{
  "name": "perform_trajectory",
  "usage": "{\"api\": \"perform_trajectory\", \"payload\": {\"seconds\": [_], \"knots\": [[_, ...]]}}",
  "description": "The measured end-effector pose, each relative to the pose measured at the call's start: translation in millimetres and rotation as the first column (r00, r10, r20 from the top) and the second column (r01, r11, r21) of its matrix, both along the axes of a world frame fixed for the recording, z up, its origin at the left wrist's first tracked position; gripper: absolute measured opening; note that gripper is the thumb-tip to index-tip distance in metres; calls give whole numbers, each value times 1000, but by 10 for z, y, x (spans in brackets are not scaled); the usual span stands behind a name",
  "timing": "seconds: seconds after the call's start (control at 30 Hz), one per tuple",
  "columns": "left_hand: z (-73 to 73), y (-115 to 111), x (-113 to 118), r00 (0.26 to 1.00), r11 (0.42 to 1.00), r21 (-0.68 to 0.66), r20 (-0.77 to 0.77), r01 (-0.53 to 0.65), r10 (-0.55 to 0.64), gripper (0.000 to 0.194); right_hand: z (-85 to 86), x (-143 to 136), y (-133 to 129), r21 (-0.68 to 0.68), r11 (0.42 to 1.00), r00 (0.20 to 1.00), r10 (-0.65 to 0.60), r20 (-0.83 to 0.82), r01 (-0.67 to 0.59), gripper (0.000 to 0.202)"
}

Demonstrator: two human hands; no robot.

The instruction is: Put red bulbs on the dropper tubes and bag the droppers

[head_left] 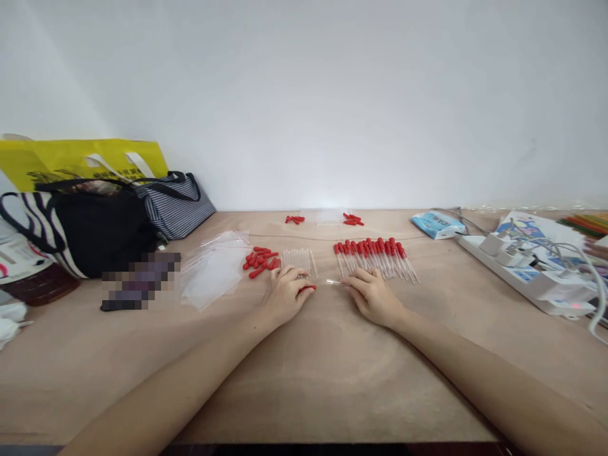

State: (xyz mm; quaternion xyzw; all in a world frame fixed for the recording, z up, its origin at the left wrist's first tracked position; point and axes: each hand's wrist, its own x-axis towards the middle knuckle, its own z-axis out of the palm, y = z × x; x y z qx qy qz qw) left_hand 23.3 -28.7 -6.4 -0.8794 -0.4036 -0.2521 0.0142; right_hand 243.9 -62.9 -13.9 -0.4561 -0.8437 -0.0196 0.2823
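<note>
Head view: bulb (pixel 307 288) part-hidden in left hand (pixel 285 296); tube (pixel 333 282) end covered by right hand (pixel 373 296). Both hands palm-down, mid-table (pixel 304 380), forearms from near edge. Left fingers pinch bulb; right fingertips pinch tube. Bulb: red, matte. Tube: clear, slender. Capped droppers (pixel 373 253) fanned beyond right hand.

Unreadable lettering on yellow bag (pixel 71 151) and blue packet (pixel 437 225)
</note>
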Motion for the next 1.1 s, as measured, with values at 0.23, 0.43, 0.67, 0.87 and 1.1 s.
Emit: {"api": "perform_trajectory", "payload": {"seconds": [0.23,0.43,0.67,0.87,1.1], "knots": [[40,-79,37,998,998,-54,40,41,-39,12,14,-96,-64,38,999,996,38,-77,-35,20],[47,-80,34,995,993,-100,80,62,-54,19,6,-124,-51,67,997,994,48,-94,-42,19],[76,-92,42,994,992,-108,94,69,-59,20,13,-132,-45,71,996,992,67,-106,-60,20],[38,-84,46,984,984,-162,170,80,-52,17,-19,-156,-52,34,992,987,124,-102,-121,19],[16,-105,19,975,977,-79,114,200,-190,15,27,-85,-16,70,983,985,171,24,-173,20]]}}
